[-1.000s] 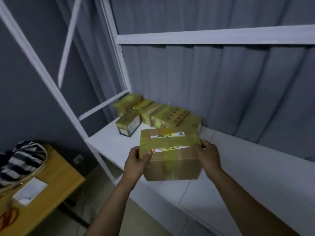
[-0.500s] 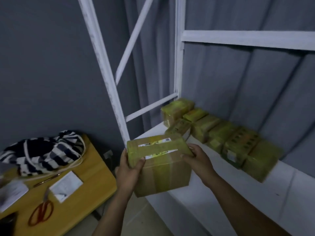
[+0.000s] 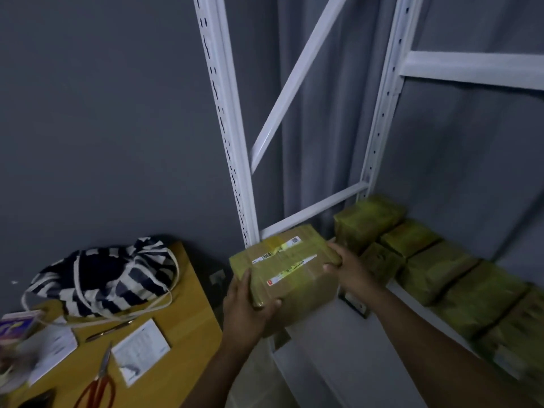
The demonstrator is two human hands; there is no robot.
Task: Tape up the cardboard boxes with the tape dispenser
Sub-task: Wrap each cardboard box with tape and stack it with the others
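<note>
A brown cardboard box [image 3: 290, 270] wrapped in yellowish tape, with white labels on its top, is held in the air between the white shelf and the wooden table. My left hand [image 3: 245, 307] grips its near left corner. My right hand [image 3: 348, 270] holds its right side. Several more taped boxes [image 3: 426, 260] lie in a row along the back of the shelf, to the right of the held box. No tape dispenser shows in this view.
A white metal shelf frame [image 3: 232, 160] stands just behind the held box, and its shelf board [image 3: 332, 348] runs to the right. At left a wooden table [image 3: 188, 316] carries a striped bag [image 3: 103, 275], red-handled scissors [image 3: 98, 384], paper slips [image 3: 141, 350] and a pen [image 3: 109, 331].
Both hands have carried the box leftward off the shelf toward the table. The view has swung left, so the table and striped bag now show more fully.
</note>
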